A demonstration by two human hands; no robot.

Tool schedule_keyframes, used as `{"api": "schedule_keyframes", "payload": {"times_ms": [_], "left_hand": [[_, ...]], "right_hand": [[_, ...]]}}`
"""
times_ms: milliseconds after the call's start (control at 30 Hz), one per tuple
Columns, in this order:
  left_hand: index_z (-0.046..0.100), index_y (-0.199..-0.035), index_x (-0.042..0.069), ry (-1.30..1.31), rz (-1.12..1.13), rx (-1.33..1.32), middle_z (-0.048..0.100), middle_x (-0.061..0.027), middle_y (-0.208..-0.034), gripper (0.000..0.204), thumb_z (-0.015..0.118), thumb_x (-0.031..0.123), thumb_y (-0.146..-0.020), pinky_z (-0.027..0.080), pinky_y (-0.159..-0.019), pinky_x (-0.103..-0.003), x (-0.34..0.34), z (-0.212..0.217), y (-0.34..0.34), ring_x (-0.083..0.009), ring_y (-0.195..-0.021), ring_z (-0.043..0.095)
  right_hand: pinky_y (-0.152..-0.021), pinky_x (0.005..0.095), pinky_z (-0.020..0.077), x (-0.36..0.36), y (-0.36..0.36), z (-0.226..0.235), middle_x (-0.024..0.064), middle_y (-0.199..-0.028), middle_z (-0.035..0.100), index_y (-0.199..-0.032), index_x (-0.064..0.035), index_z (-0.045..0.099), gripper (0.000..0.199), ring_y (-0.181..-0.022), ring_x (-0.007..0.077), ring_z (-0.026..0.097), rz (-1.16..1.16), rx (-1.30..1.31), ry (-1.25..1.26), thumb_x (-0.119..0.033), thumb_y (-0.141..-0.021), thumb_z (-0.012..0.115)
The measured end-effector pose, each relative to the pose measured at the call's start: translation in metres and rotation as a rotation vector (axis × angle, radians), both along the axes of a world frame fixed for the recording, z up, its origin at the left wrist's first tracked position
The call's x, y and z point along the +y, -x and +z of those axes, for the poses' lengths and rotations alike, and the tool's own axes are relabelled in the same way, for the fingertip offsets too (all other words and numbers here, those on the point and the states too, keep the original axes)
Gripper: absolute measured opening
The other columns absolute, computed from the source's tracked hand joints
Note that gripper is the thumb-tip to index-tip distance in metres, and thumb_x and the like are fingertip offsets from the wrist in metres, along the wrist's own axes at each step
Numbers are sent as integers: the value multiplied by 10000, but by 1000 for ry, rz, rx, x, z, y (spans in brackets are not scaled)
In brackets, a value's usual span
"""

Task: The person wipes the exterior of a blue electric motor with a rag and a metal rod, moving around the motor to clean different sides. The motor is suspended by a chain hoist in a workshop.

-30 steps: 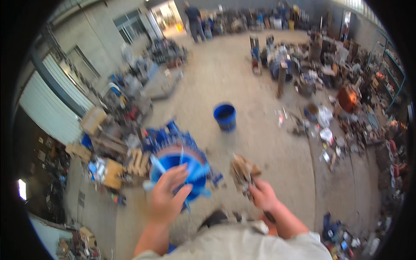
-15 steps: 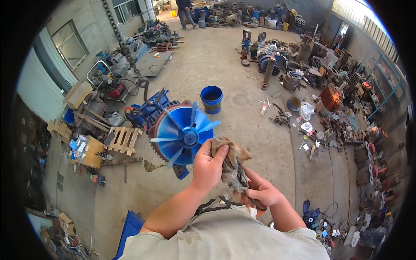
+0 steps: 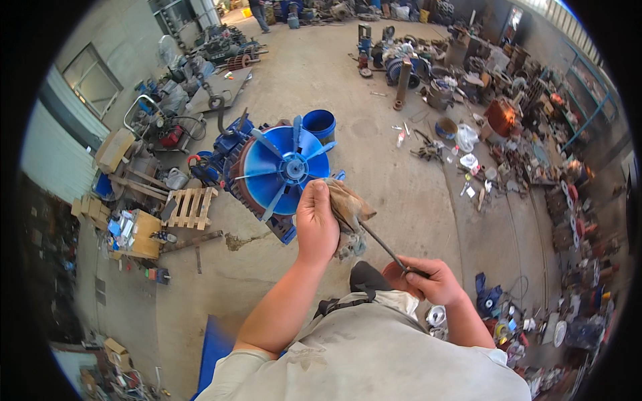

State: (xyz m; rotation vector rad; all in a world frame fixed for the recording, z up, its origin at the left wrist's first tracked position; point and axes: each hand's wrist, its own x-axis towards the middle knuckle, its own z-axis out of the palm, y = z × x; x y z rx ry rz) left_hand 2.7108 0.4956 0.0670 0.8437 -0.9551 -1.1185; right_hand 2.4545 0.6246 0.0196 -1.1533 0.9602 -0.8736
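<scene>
Left hand (image 3: 316,224) gripping crumpled brownish rag (image 3: 346,204) around thin metal rod (image 3: 381,244), right hand (image 3: 428,281) clutching rod's end, ribbed blue plastic fan (image 3: 284,170) just beyond

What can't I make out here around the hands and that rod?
Head view only:
- Rod far end: wrapped in the rag gripped by the left hand.
- Rod near end: buried in the right hand fist.
- Machine behind the blue fan: mostly covered by the fan.
- Small parts on the floor: too small to identify.
</scene>
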Motion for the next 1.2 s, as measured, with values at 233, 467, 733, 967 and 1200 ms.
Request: {"api": "schedule_keyframes", "payload": {"times_ms": [233,467,733,967,1200], "left_hand": [[664,-1075,42,-319,-335,145,693,-37,-975,509,460,507,-1105,558,-782,-295,-11,-23,33,-121,-876,664],[576,-1148,59,-590,-222,146,695,-88,-979,293,521,344,-1110,586,-795,-367,-65,-102,67,-196,-883,694],[534,-1051,60,-975,412,438,602,-98,-860,311,506,365,-1103,586,-764,-479,-164,-146,70,-271,-756,646],[548,-969,53,-919,703,492,580,-74,-798,380,507,409,-1095,550,-763,-434,-202,-140,65,-243,-741,591],[595,-1072,56,-821,775,562,623,-73,-900,242,564,296,-1073,570,-794,-439,-204,-134,56,-235,-811,639]], "right_hand": [[-499,228,437,-2,15,7,56,-838,735,-1389,-53,664,429,-526,52,526,-140,123,-158,35,-978,577],[-523,272,494,-95,36,-2,39,-807,742,-1408,-95,657,440,-512,87,551,4,307,-271,-31,-981,571],[-746,416,563,-283,24,-54,182,-840,745,-1375,-62,651,409,-732,338,716,413,333,-83,-64,-970,597],[-789,387,578,-389,11,-44,152,-831,754,-1438,-37,591,452,-759,312,735,779,320,-8,-55,-986,569],[-732,397,582,-441,-16,-28,171,-807,743,-1462,-32,569,483,-703,255,729,1016,395,-39,-82,-982,542]]}}
